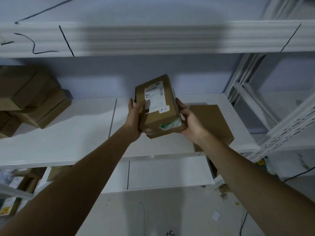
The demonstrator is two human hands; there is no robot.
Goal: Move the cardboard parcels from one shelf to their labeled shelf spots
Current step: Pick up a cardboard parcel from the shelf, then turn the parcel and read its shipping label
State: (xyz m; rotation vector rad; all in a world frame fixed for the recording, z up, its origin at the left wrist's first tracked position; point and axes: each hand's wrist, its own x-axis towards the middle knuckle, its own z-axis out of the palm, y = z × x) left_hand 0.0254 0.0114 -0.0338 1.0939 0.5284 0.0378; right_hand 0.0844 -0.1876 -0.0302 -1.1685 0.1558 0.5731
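Note:
I hold a small cardboard parcel [160, 109] with a white shipping label and a green-and-white sticker, above the middle white shelf [71, 138]. My left hand [135, 120] grips its left side with the thumb on the label face. My right hand [190, 122] clasps its right side and lower corner. The parcel is tilted, its label face toward me. A flat brown parcel [213, 121] lies on the shelf just behind my right hand. Stacked cardboard parcels [32, 97] sit at the shelf's left end.
An upper white shelf [153, 38] with black marker lines spans the top. A perforated white upright [279, 133] rises at the right. The lower shelf [168, 174] and more parcels [18, 183] show below at left. A black cable [243, 222] trails on the floor.

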